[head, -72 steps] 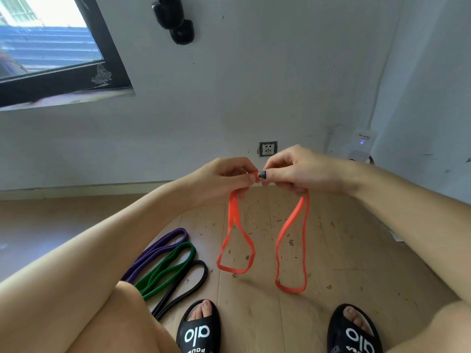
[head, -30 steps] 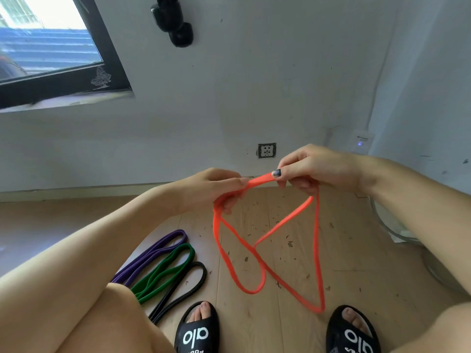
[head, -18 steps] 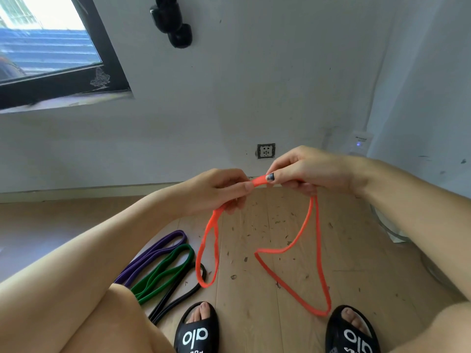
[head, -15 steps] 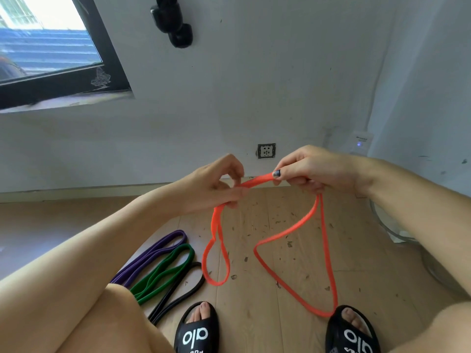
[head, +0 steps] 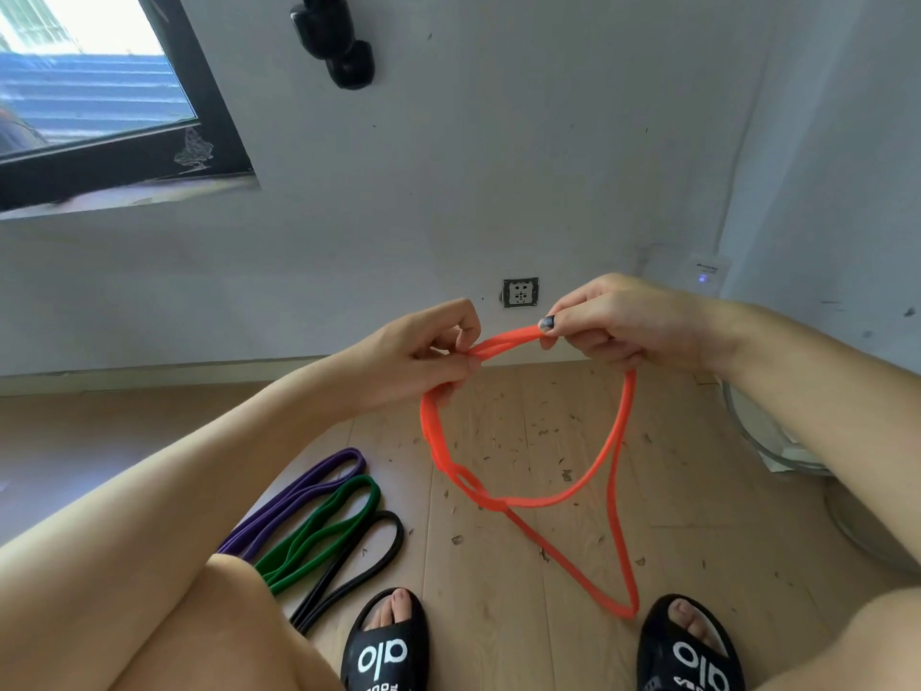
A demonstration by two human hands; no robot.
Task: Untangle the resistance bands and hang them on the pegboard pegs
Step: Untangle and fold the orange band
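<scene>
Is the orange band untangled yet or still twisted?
Still twisted: the orange band, pinched between left hand and right hand, crosses itself low on its left side, forming a small extra loop.

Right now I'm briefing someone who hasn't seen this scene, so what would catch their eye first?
The bright orange band, pinched at the top between the left hand and right hand, hangs mid-frame in crossing loops above the wooden floor. Lower left, a purple band, green band and black band lie side by side on the floor.
</scene>
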